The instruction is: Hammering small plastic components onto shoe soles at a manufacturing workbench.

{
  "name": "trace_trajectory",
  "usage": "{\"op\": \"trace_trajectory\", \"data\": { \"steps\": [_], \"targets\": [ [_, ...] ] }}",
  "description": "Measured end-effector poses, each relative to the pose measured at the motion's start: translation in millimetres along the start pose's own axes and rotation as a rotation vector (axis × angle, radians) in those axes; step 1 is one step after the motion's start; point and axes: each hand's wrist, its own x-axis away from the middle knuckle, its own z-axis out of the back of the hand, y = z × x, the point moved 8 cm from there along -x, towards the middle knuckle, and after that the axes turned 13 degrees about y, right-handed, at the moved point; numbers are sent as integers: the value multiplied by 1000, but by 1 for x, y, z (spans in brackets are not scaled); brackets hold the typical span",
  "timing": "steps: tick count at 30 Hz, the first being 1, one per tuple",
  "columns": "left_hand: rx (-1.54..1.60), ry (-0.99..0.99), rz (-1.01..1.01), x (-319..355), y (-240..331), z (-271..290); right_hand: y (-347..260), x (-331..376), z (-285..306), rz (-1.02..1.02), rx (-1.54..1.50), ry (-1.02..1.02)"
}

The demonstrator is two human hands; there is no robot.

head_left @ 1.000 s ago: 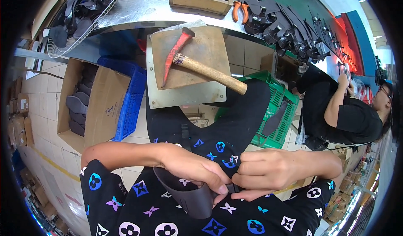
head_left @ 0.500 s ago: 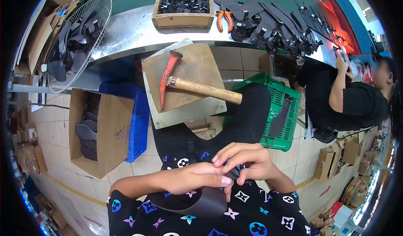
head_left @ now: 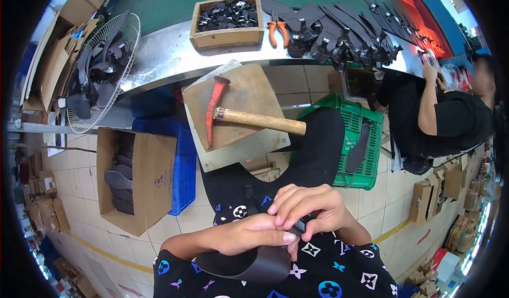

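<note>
My left hand and my right hand meet over my lap, both pinching a dark leather strap piece that curls below my left fingers. A small dark fitting sits between the fingertips of both hands. Ahead of me a red-headed hammer with a wooden handle lies on a wooden board resting on a pale slab. A large black leather sheet drapes from the board down to my lap.
A steel workbench carries a wooden box of black parts, orange pliers and rows of black straps. A cardboard box of dark soles, a blue crate, a green crate and a fan guard stand around. Another person works at right.
My view has tilted up and the hands have drawn closer together. My right fingers now curl over the left fingertips on the small fitting.
</note>
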Motion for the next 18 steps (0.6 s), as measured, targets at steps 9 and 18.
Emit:
{"op": "trace_trajectory", "data": {
  "steps": [9, 18],
  "targets": [
    [-319, 702, -659, 14, 66, 60, 45, -19, 15, -314, 48, 64],
    [-1058, 960, -1042, -85, 158, 58, 9, 101, 168, -195, 419, 1111]
  ]
}}
